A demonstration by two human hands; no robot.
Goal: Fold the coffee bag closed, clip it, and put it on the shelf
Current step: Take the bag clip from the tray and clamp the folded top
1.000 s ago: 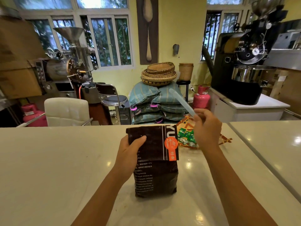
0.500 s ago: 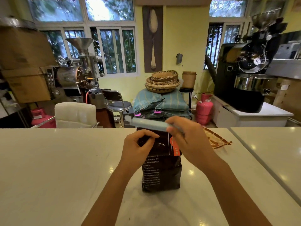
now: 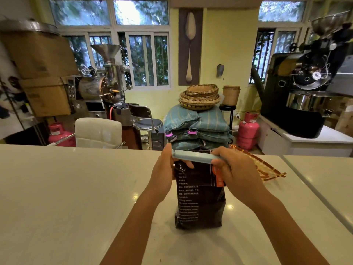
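A black coffee bag [image 3: 199, 199] with white print and an orange label stands upright on the white counter [image 3: 66, 197], its top folded over. Across that folded top lies a long pale-blue clip [image 3: 192, 156], level and horizontal. My left hand [image 3: 165, 169] pinches the clip's left end and the bag's upper left corner. My right hand [image 3: 236, 171] grips the clip's right end at the bag's upper right corner. Whether the clip's jaws are snapped together is hidden by my fingers.
A flat orange-and-brown packet [image 3: 265, 167] lies on the counter just right of the bag. A seam [image 3: 305, 180] splits the counter on the right. Beyond the counter stand a white chair [image 3: 98, 132], stacked sacks [image 3: 198, 127], pink gas cylinders and coffee roasters.
My right hand swung the clip from pointing up and away down onto the bag's folded top. My left hand slid up from the bag's front to the clip's left end.
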